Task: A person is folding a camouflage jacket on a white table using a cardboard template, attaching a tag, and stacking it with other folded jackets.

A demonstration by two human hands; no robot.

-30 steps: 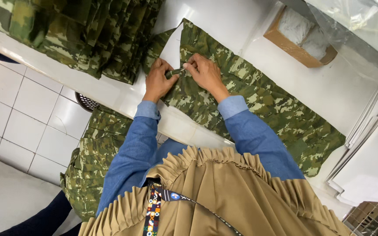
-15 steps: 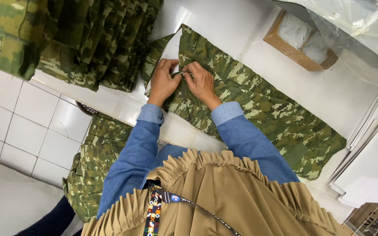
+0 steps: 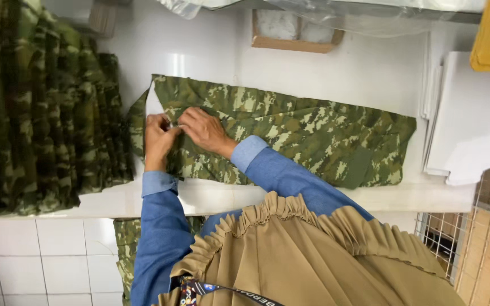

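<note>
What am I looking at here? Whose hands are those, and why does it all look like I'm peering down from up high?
There is no machine here, just a person. The camera sits on that person's head and looks down, so you see their own blue sleeves and tan pleated top. The left hand and the right hand meet at the left end of a green camouflage garment that lies flat on a white table. The fingers pinch something small there, too tiny to make out. To the left is a pile of the same camouflage cloth. To the right lies a stack of white sheets, and at the back stands a small wooden box.
</note>
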